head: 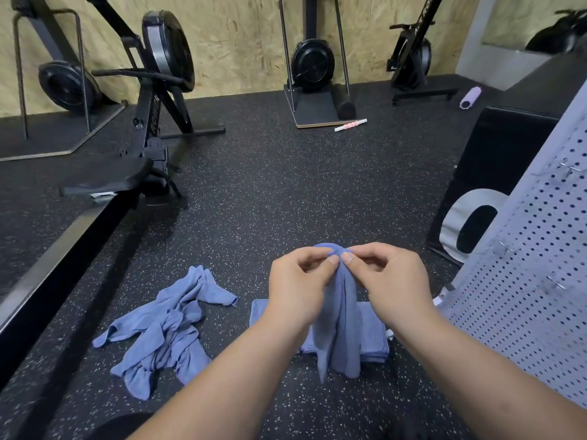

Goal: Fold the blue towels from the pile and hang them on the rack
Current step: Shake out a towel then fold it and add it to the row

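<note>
A blue towel (341, 331) hangs bunched in front of me, lifted off the floor. My left hand (297, 287) and my right hand (389, 281) both pinch its top edge, fingertips almost touching. Under it on the speckled floor lies a flat stack of folded blue towels (373, 335), partly hidden by the hanging towel and my arms. To the left lies a crumpled pile of blue towels (165, 328). A grey perforated rack panel (524, 281) with small metal hooks stands at the right edge.
A rowing machine (127, 147) with its long rail runs along the left. More rowers and a fan bike (313, 65) stand by the plywood wall. A black padded box (495, 166) stands right of centre, behind the rack. A pink roller stick (350, 125) lies on the floor.
</note>
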